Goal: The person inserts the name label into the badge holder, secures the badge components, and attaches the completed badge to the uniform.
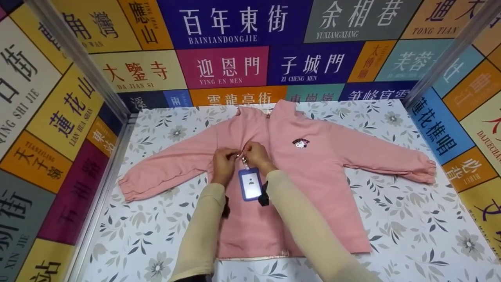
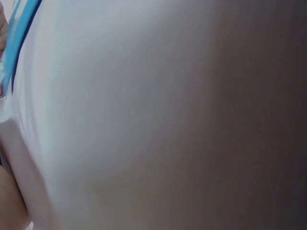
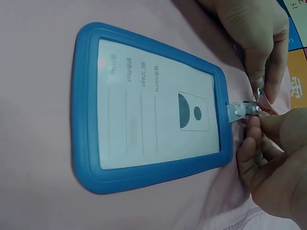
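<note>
A pink jacket (image 1: 309, 196) lies spread front up, with a small dark emblem (image 1: 300, 143) on its chest. On it rests a blue-framed ID badge (image 3: 153, 108), its white card showing, with a clear strap and metal badge clip (image 3: 252, 108) at the top end. My left hand (image 1: 224, 164) pinches the metal end of the clip. Close beside it, my right hand (image 1: 258, 156) pinches the jacket's cloth by the clip, drawing up creases. Fingertips partly hide the contact. The left wrist view is mostly a pale blur, with a blue badge edge (image 2: 21, 38) at upper left.
The jacket's sleeves reach out to both sides across a white table (image 1: 137, 235) printed with grey flowers and leaves. Panels with colourful street-name signs (image 1: 235, 23) stand behind and at both sides, with metal posts (image 1: 90, 70) at the corners.
</note>
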Available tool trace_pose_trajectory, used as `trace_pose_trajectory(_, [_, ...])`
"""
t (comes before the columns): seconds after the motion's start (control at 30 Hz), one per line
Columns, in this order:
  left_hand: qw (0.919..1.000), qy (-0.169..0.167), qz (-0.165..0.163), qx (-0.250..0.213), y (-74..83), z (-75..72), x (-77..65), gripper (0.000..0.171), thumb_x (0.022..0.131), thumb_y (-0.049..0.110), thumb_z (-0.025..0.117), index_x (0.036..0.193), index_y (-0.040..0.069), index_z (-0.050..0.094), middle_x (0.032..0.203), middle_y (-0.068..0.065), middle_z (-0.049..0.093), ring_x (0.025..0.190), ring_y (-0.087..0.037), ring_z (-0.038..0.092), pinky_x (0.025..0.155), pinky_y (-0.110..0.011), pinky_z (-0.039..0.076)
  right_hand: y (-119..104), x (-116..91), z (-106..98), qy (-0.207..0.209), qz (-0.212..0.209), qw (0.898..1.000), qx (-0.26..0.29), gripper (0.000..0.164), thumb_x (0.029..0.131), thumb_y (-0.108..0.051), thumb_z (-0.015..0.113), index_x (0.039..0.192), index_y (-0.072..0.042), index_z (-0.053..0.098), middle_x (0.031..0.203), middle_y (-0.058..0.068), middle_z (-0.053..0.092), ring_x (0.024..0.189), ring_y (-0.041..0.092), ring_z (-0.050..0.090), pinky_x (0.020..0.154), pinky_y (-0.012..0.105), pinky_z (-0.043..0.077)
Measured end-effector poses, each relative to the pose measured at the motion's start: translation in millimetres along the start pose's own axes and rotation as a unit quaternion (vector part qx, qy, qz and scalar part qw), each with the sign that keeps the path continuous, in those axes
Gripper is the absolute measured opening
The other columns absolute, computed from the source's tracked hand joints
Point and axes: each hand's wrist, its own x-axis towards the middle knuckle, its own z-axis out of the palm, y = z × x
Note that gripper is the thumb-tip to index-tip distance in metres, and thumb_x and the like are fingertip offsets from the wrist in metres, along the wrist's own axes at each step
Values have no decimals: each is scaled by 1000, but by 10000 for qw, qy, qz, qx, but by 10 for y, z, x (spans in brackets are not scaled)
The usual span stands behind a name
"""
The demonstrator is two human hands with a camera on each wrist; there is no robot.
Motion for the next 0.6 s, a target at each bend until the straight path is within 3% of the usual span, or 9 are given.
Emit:
trace_pose_trajectory(0.3, [9998,-61,162,104,-21,-24,12,18,81,-9,70,90,3,80,87,-13,76,87,-30,67,84,-40,51,5,14,50,325,-307,9990,-77,10,83,1,62,80,5,71,79,16,71,75,25,62,67,27,46])
trace_pose_trajectory(0.6, [9971,-218,649,325,-56,-15,20,18,82,-9,70,89,4,80,85,-13,76,84,-30,68,83,-42,52,19,19,91,527,-392,9966,-502,14,81,2,58,78,4,72,81,17,73,81,35,68,76,42,55])
